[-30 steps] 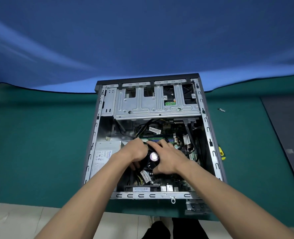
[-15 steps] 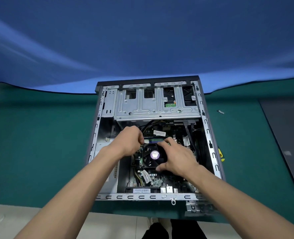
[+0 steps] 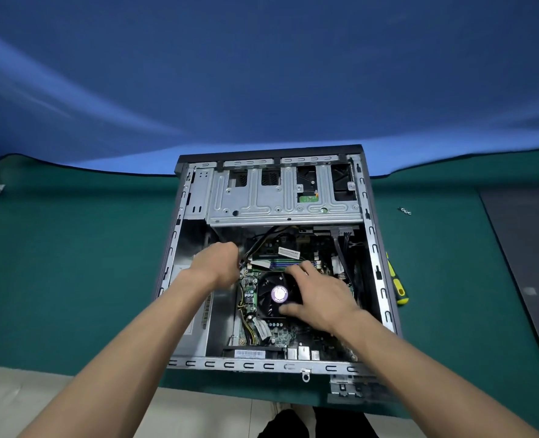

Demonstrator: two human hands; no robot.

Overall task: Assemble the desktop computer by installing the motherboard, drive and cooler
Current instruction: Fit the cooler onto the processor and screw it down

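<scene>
The open computer case (image 3: 376,263) lies on its side on the green mat. Inside it the green motherboard (image 3: 249,295) carries a black cooler fan (image 3: 269,298) with a purple round label. My right hand (image 3: 320,298) rests on the fan's right side, thumb and fingers spread around it. My left hand (image 3: 219,263) is closed on a bundle of black cables (image 3: 258,240) left of and above the fan. A silver drive cage (image 3: 281,197) spans the far end of the case. The power supply (image 3: 195,324) sits at the left, partly hidden by my left forearm.
A yellow-handled screwdriver (image 3: 397,286) lies just outside the case's right wall. A few small screws (image 3: 404,211) lie further back on the mat. The dark side panel (image 3: 527,263) lies at the far right. A blue cloth backdrop rises behind the mat.
My left hand has lifted off the fan and moved up-left onto the cables. My right hand stays on the fan's right side, shifted slightly.
</scene>
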